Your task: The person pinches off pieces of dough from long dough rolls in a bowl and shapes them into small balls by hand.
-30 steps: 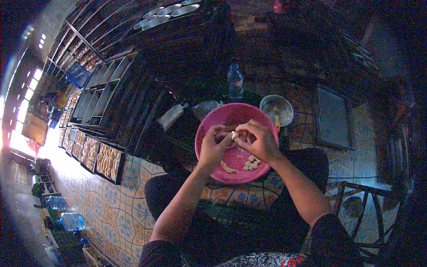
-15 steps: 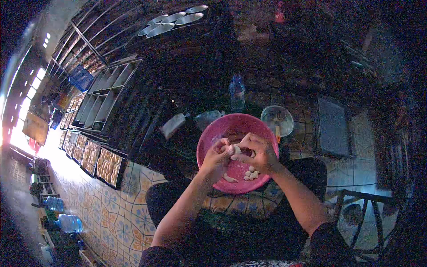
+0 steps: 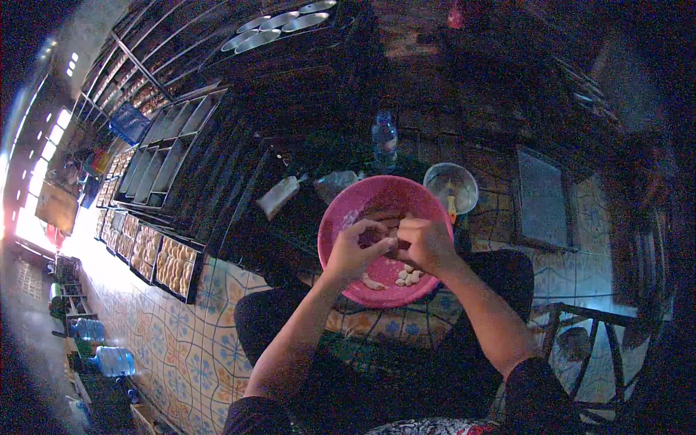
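Both hands are over a pink basin (image 3: 335, 210) that rests between my knees. My left hand (image 3: 355, 250) curls its thumb and fingers into a ring, the tips meeting at a small bit of pale dough (image 3: 394, 243). Against those tips my right hand (image 3: 426, 245) is closed, its fingers folded over and hiding most of the dough. On the basin floor, under the right hand, lie several small lumps of dough (image 3: 408, 276). A longer dough piece (image 3: 373, 283) lies below the left hand.
A metal pot (image 3: 458, 179) with an orange-handled utensil stands behind the basin, by a plastic bottle (image 3: 385, 138) and plastic bags (image 3: 279, 196). Trays of bread rolls (image 3: 176, 267) line the left floor. A flat tray (image 3: 542, 199) and metal stand (image 3: 591, 348) are on the right.
The fingers of my right hand have folded in, and the pale dough that showed between my hands is now mostly covered. My view has tilted slightly; the lumps in the basin look alike.
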